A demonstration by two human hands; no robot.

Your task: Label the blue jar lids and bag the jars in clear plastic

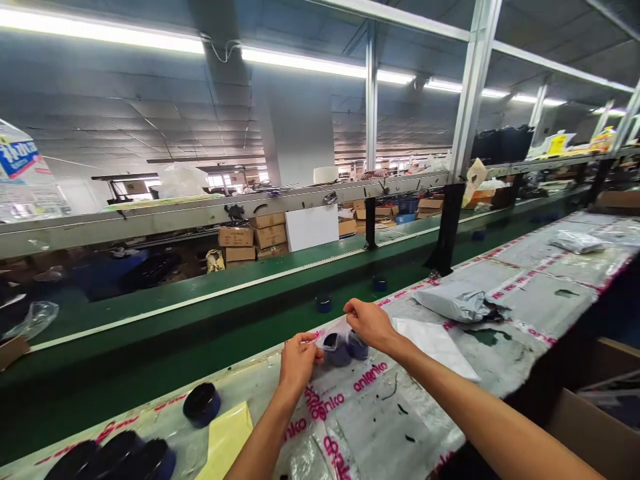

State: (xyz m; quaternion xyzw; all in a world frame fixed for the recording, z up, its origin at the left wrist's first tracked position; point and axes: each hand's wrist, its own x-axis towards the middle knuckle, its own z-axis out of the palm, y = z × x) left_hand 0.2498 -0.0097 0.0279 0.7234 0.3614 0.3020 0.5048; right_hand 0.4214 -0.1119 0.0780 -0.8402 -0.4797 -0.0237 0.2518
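Observation:
My left hand point(299, 361) and my right hand point(369, 323) both pinch the top edge of a small clear plastic bag point(336, 331) over the workbench. Inside the bag sit two dark blue round items point(345, 347), side by side. Each hand has its fingers closed on the bag's rim, left at the left corner, right at the right. A white mailer bag point(437, 343) lies flat just right of my right hand.
More dark round items point(201, 403) lie at the lower left near a yellow sheet point(227, 437). A grey filled mailer point(457, 301) lies to the right. The bench point(530, 287) is covered in printed plastic. A green conveyor belt point(200, 307) runs behind. Cardboard boxes point(595, 427) stand at the lower right.

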